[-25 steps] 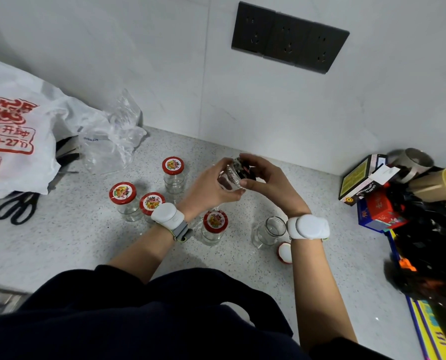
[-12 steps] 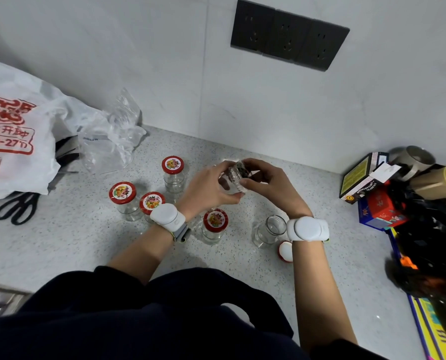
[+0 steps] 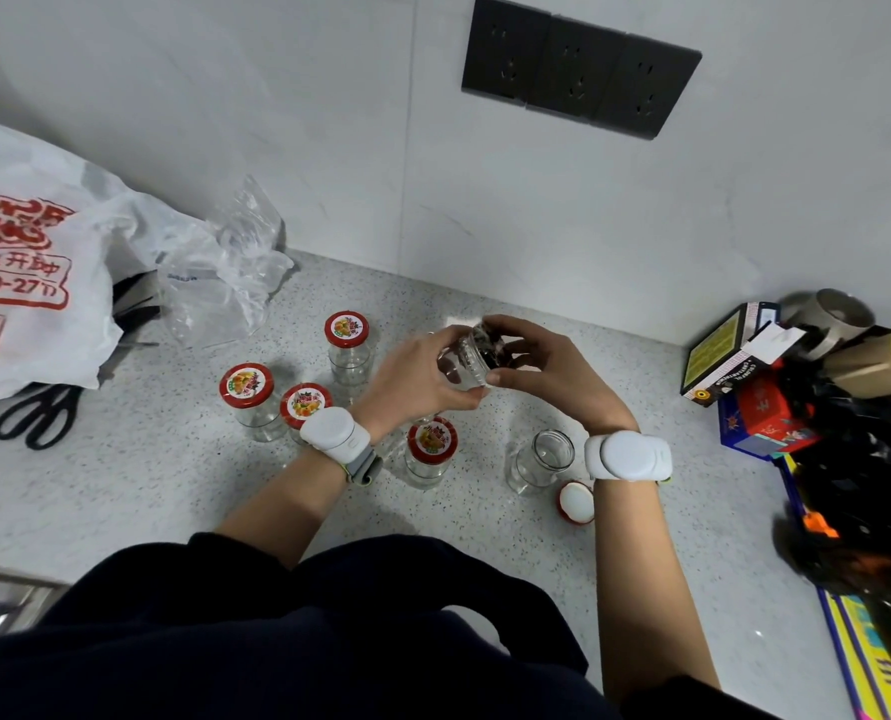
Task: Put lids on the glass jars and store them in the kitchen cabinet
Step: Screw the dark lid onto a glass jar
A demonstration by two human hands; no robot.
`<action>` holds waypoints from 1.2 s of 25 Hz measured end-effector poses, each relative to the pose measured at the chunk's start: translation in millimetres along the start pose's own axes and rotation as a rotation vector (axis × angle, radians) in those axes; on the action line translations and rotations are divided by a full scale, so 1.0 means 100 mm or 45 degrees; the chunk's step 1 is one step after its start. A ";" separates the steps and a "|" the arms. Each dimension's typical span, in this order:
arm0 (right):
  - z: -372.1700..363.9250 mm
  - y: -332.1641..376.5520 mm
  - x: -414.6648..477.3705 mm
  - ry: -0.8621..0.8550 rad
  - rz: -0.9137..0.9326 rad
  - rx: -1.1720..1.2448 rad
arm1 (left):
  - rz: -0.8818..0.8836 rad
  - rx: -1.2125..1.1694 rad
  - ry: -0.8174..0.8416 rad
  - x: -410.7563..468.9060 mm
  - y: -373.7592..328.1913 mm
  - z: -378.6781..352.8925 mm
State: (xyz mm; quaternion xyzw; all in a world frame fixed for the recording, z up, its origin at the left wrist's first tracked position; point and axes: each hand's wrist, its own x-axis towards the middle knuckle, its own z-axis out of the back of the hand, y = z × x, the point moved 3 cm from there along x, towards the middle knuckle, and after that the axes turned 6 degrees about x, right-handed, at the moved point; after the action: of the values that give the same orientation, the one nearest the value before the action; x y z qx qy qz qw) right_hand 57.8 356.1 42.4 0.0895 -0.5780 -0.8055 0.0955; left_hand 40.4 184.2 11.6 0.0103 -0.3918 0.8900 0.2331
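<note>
My left hand (image 3: 415,379) grips a small glass jar (image 3: 461,361) held tilted above the speckled counter (image 3: 147,491). My right hand (image 3: 547,368) closes around the lid (image 3: 493,345) at the jar's mouth, mostly hidden by my fingers. Several glass jars with red lids stand upright: one at the back (image 3: 349,350), two at the left (image 3: 248,400) (image 3: 306,405), one near my left wrist (image 3: 429,452). An open jar without a lid (image 3: 542,459) stands by my right wrist. A loose red lid (image 3: 576,502) lies upside down beside it.
A white printed plastic bag (image 3: 33,283) and a clear bag (image 3: 225,272) lie at the left, with black scissors (image 3: 38,413) in front. Boxes, cups and dark clutter (image 3: 807,402) crowd the right. A black socket panel (image 3: 578,70) is on the wall.
Both hands have stayed together on the jar, shifting slightly up and turning around its mouth. The jars on the counter have not moved.
</note>
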 end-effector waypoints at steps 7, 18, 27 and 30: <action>-0.03 0.00 0.00 -0.043 0.007 -0.009 | -0.027 0.034 -0.036 -0.01 -0.01 0.01; -0.08 0.00 -0.01 -0.137 -0.032 -0.066 | -0.065 0.170 -0.068 0.01 -0.06 0.04; -0.08 0.03 -0.02 -0.223 -0.084 -0.085 | -0.129 0.453 -0.129 0.03 -0.08 0.03; -0.10 0.03 -0.03 -0.211 -0.039 -0.017 | -0.111 0.378 -0.152 0.01 -0.08 0.06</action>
State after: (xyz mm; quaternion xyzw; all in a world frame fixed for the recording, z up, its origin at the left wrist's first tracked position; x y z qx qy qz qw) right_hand 63.1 347.0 42.5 0.0308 -0.5772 -0.8153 0.0354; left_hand 41.7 185.0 22.1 0.1145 -0.2683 0.9250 0.2436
